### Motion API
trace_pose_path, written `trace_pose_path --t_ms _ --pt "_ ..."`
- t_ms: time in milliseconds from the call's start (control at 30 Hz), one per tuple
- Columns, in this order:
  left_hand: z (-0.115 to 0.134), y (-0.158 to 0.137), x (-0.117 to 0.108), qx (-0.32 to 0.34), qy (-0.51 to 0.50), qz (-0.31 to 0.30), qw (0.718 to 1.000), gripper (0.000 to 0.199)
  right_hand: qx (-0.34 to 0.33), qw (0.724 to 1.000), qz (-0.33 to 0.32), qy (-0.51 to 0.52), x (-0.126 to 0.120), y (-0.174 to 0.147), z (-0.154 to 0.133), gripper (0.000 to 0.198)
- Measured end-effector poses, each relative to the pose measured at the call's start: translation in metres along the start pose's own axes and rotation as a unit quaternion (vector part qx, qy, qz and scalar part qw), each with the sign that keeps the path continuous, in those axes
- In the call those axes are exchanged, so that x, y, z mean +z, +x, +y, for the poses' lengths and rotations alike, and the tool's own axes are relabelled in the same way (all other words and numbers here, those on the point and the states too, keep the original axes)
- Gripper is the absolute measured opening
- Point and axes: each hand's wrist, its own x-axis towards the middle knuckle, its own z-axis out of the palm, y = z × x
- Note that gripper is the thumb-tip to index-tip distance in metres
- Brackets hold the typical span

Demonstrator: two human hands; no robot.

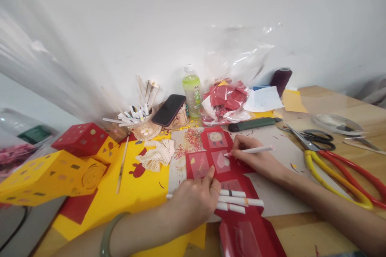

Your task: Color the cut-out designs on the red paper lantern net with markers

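My right hand (pixel 249 152) pinches a white felt-tip pen (pixel 261 149) with a pinkish end. Its tip touches a clear panel (pixel 222 162) with a pale drawn shape, set in a red card box template (pixel 250 186) lying unfolded. Several white felt-tip pens (pixel 238 200) are gripped in my left hand (pixel 194 200), sticking out on both sides. That hand's fingertips rest on the card just left of the drawn panel. Another panel (pixel 216 139) above carries a small face drawing.
On the left stand yellow (pixel 39 176) and red boxes (pixel 80 138), over yellow paper (pixel 138 209). Behind are a pen cup (pixel 146 128), phone (pixel 169 109), bottle (pixel 191 92) and bag of red scraps (pixel 227 98). A utility knife (pixel 253 124) and scissors (pixel 334 164) lie right.
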Motion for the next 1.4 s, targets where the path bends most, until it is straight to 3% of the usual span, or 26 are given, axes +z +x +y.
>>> trace_pose_path --t_ms 400,967,1100,1267,1400 --pt "0.0005 0.0003 0.0001 -0.001 0.004 -0.005 1.0 0.022 0.051 0.998 0.008 0.048 -0.0011 -0.002 -0.0025 0.023" --pt "0.0009 0.0 0.0018 -0.01 -0.016 -0.005 1.0 0.026 0.049 0.998 0.004 0.045 -0.0016 -0.0026 -0.0061 0.021" --pt "0.0006 0.0005 0.0008 -0.008 -0.014 -0.009 1.0 0.025 0.036 0.998 -0.025 0.055 -0.0015 -0.0022 -0.007 0.022" --pt "0.0007 0.0002 0.0005 -0.009 -0.009 -0.007 1.0 0.022 0.042 0.998 -0.004 0.039 -0.0022 -0.0029 -0.0087 0.021" --pt "0.0007 0.0003 0.0003 -0.01 -0.006 -0.005 1.0 0.021 0.017 0.998 -0.041 0.047 -0.0023 -0.0038 -0.0092 0.022"
